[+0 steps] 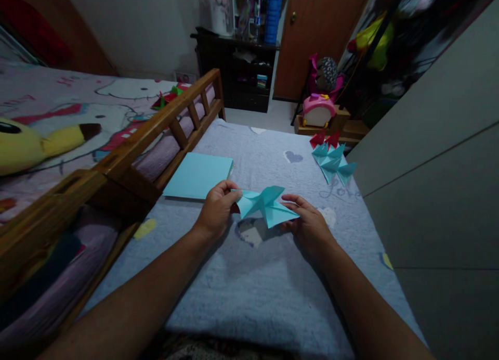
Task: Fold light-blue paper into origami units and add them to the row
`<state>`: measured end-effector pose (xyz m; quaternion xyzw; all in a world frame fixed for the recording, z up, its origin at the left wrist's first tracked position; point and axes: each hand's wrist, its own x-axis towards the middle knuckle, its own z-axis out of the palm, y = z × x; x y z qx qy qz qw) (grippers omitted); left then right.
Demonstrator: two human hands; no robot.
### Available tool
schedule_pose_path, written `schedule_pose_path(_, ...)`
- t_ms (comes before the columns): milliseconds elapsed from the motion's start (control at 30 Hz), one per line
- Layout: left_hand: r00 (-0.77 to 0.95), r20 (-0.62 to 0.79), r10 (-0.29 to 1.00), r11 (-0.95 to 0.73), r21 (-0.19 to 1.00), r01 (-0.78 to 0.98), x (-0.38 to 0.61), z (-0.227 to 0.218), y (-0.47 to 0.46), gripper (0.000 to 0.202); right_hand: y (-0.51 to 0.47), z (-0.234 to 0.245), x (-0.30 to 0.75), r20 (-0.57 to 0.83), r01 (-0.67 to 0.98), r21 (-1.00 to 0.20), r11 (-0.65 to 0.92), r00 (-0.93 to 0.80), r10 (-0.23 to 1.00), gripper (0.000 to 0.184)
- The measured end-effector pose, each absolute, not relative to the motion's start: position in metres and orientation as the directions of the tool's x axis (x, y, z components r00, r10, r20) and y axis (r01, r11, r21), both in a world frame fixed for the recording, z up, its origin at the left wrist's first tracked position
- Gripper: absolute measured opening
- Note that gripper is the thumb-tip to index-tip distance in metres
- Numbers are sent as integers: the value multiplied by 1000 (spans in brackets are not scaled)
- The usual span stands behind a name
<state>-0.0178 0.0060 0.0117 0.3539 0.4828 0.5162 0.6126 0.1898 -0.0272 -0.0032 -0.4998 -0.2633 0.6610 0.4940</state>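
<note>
Between my two hands, above the mattress, is a turquoise origami bird (265,204) with pointed wings spread to both sides. My left hand (218,209) pinches its left wing between thumb and fingers. On the other side my right hand (310,222) has its fingers around the right wing tip; the thumb is partly hidden. Beyond my left hand lies a flat stack of turquoise square paper (198,175). Several finished turquoise folded birds (333,162) sit at the far right of the bed, with red folded paper (325,139) just behind them.
A wooden bed rail (183,123) runs along the left, with a second bed and a yellow plush toy (47,141) beyond it. At right stands a pale cabinet (436,193). A dark shelf unit (234,74) and a pink toy case (318,110) are at the back.
</note>
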Motion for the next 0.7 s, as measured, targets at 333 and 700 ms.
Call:
schedule_pose_path(333, 50, -172, 984, 178, 970, -166, -15, 10, 0, 23, -36, 4, 186, -150, -456, -859, -234, -213, 965, 59)
schedule_pose_path(700, 465, -133, 875, 287, 917, -277, -19, 13, -10, 39, -45, -3, 185, -155, -117, -977, -179, -192, 969, 51)
